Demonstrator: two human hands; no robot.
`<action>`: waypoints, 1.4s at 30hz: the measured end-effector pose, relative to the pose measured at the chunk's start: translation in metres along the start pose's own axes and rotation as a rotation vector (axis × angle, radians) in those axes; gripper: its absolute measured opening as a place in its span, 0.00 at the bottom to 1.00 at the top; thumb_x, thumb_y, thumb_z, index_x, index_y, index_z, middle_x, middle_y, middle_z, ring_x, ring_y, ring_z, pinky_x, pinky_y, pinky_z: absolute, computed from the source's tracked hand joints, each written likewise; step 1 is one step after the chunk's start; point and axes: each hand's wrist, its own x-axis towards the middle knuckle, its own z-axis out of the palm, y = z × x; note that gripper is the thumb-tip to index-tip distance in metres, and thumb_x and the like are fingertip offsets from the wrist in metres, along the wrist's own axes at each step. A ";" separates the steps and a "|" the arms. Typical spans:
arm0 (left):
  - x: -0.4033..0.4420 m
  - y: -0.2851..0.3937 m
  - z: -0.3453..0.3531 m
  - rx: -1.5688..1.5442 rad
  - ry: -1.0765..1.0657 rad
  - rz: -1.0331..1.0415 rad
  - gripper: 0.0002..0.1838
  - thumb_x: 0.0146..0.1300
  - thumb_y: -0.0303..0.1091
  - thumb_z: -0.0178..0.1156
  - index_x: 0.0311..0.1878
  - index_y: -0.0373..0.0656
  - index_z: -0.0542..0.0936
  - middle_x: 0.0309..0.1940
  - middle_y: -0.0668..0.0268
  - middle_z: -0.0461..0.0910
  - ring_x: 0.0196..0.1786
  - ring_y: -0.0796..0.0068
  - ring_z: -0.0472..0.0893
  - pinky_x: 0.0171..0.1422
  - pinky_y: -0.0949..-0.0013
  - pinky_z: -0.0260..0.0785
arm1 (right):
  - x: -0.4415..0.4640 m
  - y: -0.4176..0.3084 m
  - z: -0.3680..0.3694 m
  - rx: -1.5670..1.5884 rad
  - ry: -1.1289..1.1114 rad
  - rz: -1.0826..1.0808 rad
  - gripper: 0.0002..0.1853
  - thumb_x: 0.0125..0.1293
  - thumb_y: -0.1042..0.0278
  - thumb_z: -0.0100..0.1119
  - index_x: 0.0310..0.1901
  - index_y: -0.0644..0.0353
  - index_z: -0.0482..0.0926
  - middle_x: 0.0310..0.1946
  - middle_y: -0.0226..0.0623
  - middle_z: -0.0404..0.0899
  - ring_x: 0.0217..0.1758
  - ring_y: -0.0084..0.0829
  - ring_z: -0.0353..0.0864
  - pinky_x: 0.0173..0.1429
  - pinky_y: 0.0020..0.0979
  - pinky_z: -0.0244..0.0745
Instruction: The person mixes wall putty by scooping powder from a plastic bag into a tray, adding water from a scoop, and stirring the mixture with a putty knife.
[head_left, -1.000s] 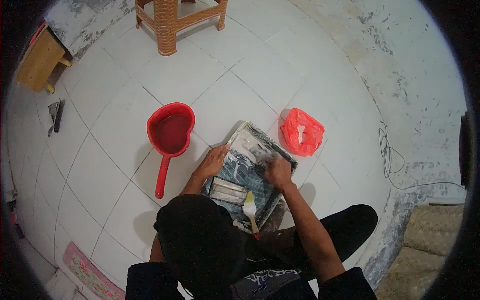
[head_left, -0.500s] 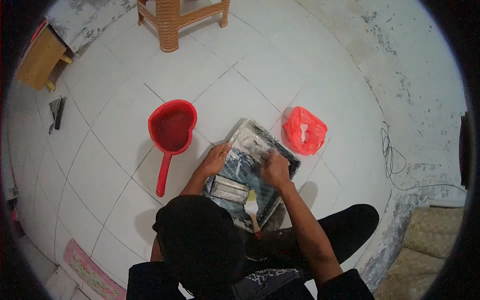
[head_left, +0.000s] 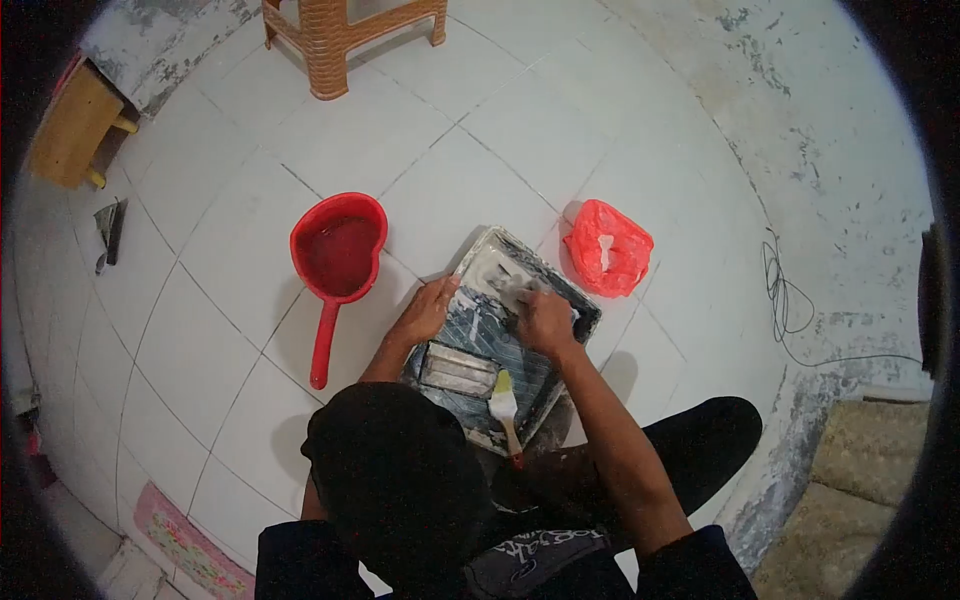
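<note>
A dark paint tray [head_left: 482, 342] smeared with white lies tilted across the floor before me. My left hand [head_left: 428, 308] is closed on its left rim. In my right hand [head_left: 547, 322] is a putty knife [head_left: 515, 288], largely covered by my fingers, its blade down in the white paste [head_left: 486, 267] at the tray's far end. Nearer me, a rectangular piece with whitish ridges [head_left: 458, 370] rests in the tray. A paintbrush [head_left: 504, 402] with pale bristles lies beside it, its handle over the near edge.
Left of the tray stands a red dipper [head_left: 340, 245] with liquid in it. An opened red plastic bag [head_left: 612, 250] holding something white is at the right. Farther out are a brown stool [head_left: 330, 60], a small wooden table [head_left: 75, 130], a scraper-like tool [head_left: 112, 232] and a cable [head_left: 785, 300].
My right hand and the putty knife have shifted slightly within the paste. My left hand keeps its hold on the tray rim. The whole view has moved a little.
</note>
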 end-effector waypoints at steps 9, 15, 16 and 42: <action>-0.003 0.012 -0.004 -0.028 -0.017 -0.038 0.32 0.81 0.53 0.37 0.61 0.32 0.75 0.55 0.44 0.80 0.62 0.49 0.77 0.70 0.57 0.63 | -0.015 -0.011 0.014 0.068 0.020 0.053 0.15 0.55 0.70 0.62 0.46 0.53 0.85 0.45 0.50 0.79 0.41 0.55 0.83 0.43 0.52 0.78; -0.005 0.018 -0.007 -0.064 -0.053 -0.009 0.32 0.81 0.53 0.37 0.65 0.32 0.73 0.60 0.44 0.77 0.65 0.49 0.75 0.72 0.57 0.61 | -0.038 -0.004 0.013 0.153 0.047 0.106 0.17 0.58 0.69 0.61 0.50 0.50 0.85 0.46 0.50 0.80 0.42 0.55 0.83 0.44 0.51 0.79; -0.003 0.014 -0.007 -0.063 -0.049 -0.010 0.32 0.81 0.53 0.37 0.65 0.32 0.73 0.60 0.44 0.77 0.65 0.49 0.75 0.72 0.57 0.61 | -0.041 -0.004 0.009 0.155 0.047 0.103 0.17 0.58 0.69 0.61 0.50 0.50 0.85 0.46 0.50 0.80 0.42 0.55 0.83 0.44 0.51 0.79; -0.002 0.003 -0.005 -0.068 -0.059 -0.029 0.35 0.79 0.55 0.38 0.64 0.28 0.73 0.59 0.46 0.78 0.65 0.54 0.75 0.73 0.60 0.60 | -0.011 -0.035 -0.007 -0.019 -0.082 0.029 0.20 0.52 0.74 0.61 0.49 0.53 0.86 0.38 0.52 0.79 0.38 0.55 0.83 0.42 0.49 0.79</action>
